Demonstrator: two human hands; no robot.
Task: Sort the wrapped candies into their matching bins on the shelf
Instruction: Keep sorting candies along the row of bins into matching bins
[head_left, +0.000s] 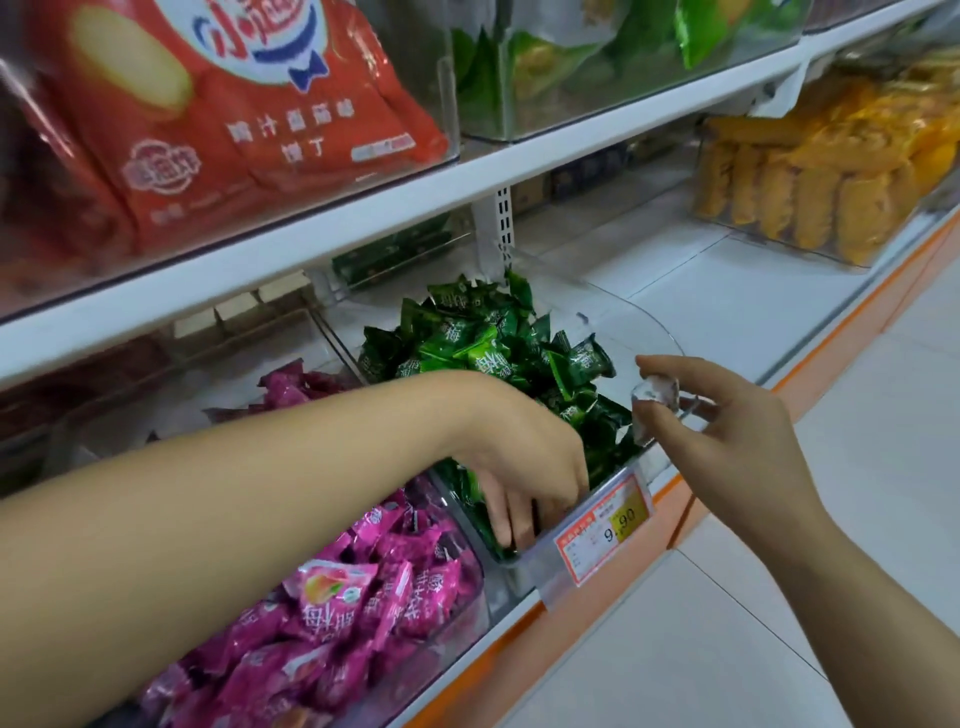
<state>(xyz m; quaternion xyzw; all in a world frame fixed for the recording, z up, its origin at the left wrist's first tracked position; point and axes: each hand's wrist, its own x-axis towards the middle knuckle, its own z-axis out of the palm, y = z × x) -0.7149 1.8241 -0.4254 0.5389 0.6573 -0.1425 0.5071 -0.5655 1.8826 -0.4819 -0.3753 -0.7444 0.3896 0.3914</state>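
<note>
1. Our left hand (524, 467) digs into the clear plastic bin (511, 564) of green wrapped candies (488, 348); the grip's hidden, so we can't tell.
2. Our right hand (727, 431) pinches a small silvery wrapped candy (655, 395) over that bin's right edge.

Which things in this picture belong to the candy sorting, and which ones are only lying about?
Part of the job: green candies; pink candies; pale wrapped candy, pinched by the right hand; left hand, its fingers down among the green ones.

Just lying about: red bag; green bags above; yellow snacks; price tag.
</note>
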